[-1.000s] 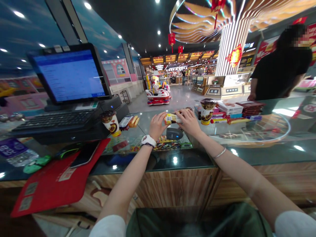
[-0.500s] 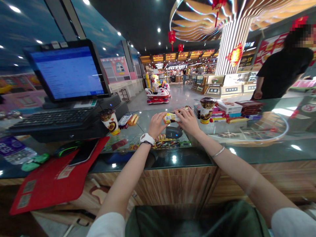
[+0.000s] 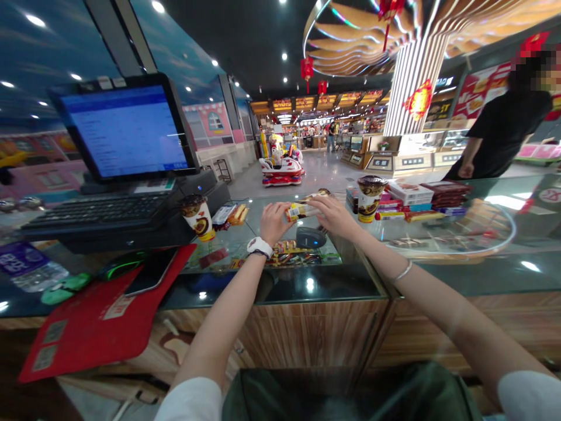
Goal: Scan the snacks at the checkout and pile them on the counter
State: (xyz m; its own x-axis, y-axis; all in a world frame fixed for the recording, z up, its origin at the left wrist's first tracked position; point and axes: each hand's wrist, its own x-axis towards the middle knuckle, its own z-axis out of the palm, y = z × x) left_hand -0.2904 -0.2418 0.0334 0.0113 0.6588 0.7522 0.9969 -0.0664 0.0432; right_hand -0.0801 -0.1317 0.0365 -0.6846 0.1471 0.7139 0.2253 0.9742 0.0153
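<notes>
Head view, inventory around your grip:
- Left hand (image 3: 274, 223): fingers curled and pressed together on the left end of the yellow-and-white snack packet (image 3: 300, 211), holding it up off the glass. White wristwatch (image 3: 259, 247) on that wrist.
- Right hand (image 3: 335, 216): fingers reach over the packet's right end. Whether they press it or only rest there cannot be told. Thin silver bangle (image 3: 403, 271) on that wrist.
- Snack packet: held crosswise between your hands, above the glass counter (image 3: 460, 275). A darker wrapped bar (image 3: 319, 193) lies just beyond it, partly hidden by your right hand.
- Black barcode scanner (image 3: 310, 237): directly below your grip, central to both hands, which puts it within easy reach of either.
- Left of your grip: paper dessert cup (image 3: 197, 217), with wrapped snacks just past it, then keyboard (image 3: 96, 211) and till monitor (image 3: 127, 130), angled toward you.
- Right of your grip: matching paper dessert cup (image 3: 369, 202), beside stacked snack boxes (image 3: 447, 193), grouped close at hand.
- Nearer you, left of your grip: red counter mat (image 3: 87, 333) with a smartphone (image 3: 151, 272) on it.
- Well beyond your right hand: person in a black shirt (image 3: 504, 131), on the far side of the counter.
</notes>
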